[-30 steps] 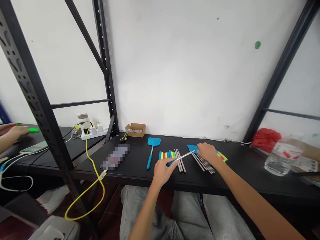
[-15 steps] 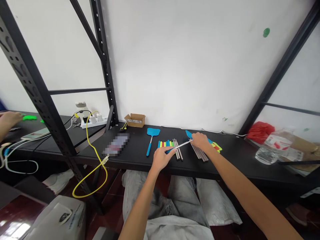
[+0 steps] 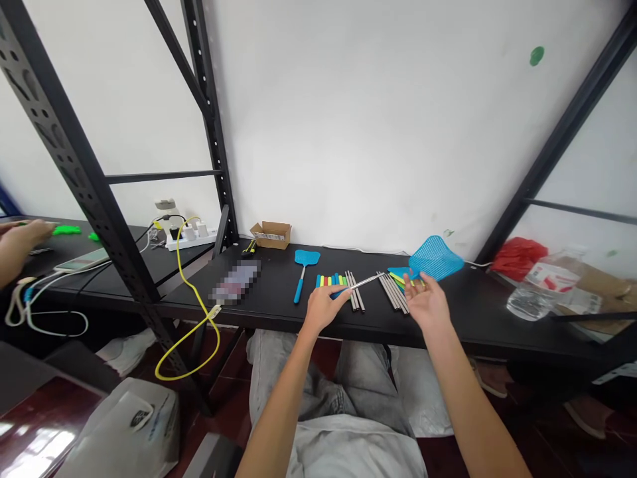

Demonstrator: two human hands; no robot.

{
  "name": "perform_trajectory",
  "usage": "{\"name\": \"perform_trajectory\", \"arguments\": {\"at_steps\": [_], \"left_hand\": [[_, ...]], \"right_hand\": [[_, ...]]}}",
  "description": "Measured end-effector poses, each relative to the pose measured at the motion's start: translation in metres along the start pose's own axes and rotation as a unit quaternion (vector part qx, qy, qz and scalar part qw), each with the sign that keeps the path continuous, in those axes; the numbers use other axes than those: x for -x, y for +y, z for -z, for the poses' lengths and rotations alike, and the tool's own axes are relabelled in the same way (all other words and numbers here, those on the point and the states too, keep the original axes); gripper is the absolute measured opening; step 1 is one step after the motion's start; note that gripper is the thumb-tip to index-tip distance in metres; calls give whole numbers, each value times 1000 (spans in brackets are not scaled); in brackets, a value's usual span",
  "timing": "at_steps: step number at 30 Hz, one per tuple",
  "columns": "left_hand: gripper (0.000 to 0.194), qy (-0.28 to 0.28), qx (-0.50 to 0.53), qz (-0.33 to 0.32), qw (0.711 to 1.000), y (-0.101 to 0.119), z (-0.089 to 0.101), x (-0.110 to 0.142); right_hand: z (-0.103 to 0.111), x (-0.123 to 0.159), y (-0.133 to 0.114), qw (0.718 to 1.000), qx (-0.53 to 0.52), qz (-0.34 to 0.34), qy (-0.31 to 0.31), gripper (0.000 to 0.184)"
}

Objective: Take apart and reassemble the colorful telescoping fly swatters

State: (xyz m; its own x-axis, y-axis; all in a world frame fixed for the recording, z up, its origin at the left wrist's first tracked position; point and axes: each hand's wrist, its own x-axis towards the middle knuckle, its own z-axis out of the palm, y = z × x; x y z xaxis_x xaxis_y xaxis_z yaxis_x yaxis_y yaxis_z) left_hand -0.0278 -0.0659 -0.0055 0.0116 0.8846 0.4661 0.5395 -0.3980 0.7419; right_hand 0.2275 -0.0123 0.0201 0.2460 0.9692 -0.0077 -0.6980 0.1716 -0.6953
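My left hand point(image 3: 323, 307) is closed around a blue handle whose thin metal rod point(image 3: 371, 281) points up to the right. In my right hand point(image 3: 426, 302), palm turned up, the fingers grip the narrow end of a blue mesh fly swatter head point(image 3: 436, 257), raised above the table. Below the left hand lies a row of coloured handles point(image 3: 326, 281), partly covered by it. Loose metal rods point(image 3: 354, 292) lie beside them, and a second bunch of metal rods point(image 3: 393, 292) is near my right hand. Yellow and blue swatter heads point(image 3: 398, 272) show partly behind its fingers.
A whole blue fly swatter point(image 3: 301, 275) lies left of the handles. Further left are a blurred-out flat object point(image 3: 236, 280), a small cardboard box point(image 3: 271, 235) and a yellow cable point(image 3: 192, 285). A plastic bottle point(image 3: 540, 289) is at right. Another person's hand point(image 3: 24, 245) is far left.
My right hand has turned palm up and come back toward me, lifting the blue swatter head into upright view. My left hand keeps its hold on the handle.
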Motion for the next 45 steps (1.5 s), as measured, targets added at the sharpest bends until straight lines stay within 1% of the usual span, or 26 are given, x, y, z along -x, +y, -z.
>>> {"name": "perform_trajectory", "arguments": {"at_steps": [2, 3, 5, 7, 11, 14, 18, 21, 24, 27, 32, 41, 45], "left_hand": [[37, -1, -4, 1, 1000, 0, 0, 0], [37, -1, -7, 3, 1000, 0, 0, 0], [38, -6, -17, 7, 1000, 1, 0, 0], [38, -15, -32, 11, 999, 1, 0, 0], [38, -28, -64, 3, 998, 0, 0, 0], [38, -37, -78, -1, 996, 1, -1, -1], [41, -46, -89, 18, 995, 4, 0, -1], [41, -45, -86, 18, 995, 5, 0, -1], [39, -40, -86, 4, 995, 4, -1, 0], [38, -34, -90, 1, 995, 2, -2, 0], [39, -34, -90, 17, 995, 3, -1, 0], [37, -30, -102, -2, 994, 4, 0, 1], [40, -31, -103, -5, 994, 3, -1, 1]], "right_hand": [[2, 11, 12, 997, -39, -61, -9, 25], [0, 14, 17, 996, -46, -70, -15, 25], [-3, 18, 25, 997, -38, -55, -29, 26], [-4, 19, 31, 999, -8, -29, -42, 27], [2, 20, 37, 997, 56, -1, -60, 27], [7, 20, 39, 995, 72, 11, -68, 26], [8, 20, 41, 993, 82, 20, -85, 25], [7, 19, 42, 994, 73, 20, -81, 25], [7, 17, 43, 995, 64, 18, -74, 27], [7, 17, 44, 995, 63, 19, -75, 29], [7, 17, 45, 994, 73, 24, -77, 30], [7, 16, 45, 992, 81, 28, -91, 31], [6, 16, 44, 992, 84, 26, -87, 31]]}}
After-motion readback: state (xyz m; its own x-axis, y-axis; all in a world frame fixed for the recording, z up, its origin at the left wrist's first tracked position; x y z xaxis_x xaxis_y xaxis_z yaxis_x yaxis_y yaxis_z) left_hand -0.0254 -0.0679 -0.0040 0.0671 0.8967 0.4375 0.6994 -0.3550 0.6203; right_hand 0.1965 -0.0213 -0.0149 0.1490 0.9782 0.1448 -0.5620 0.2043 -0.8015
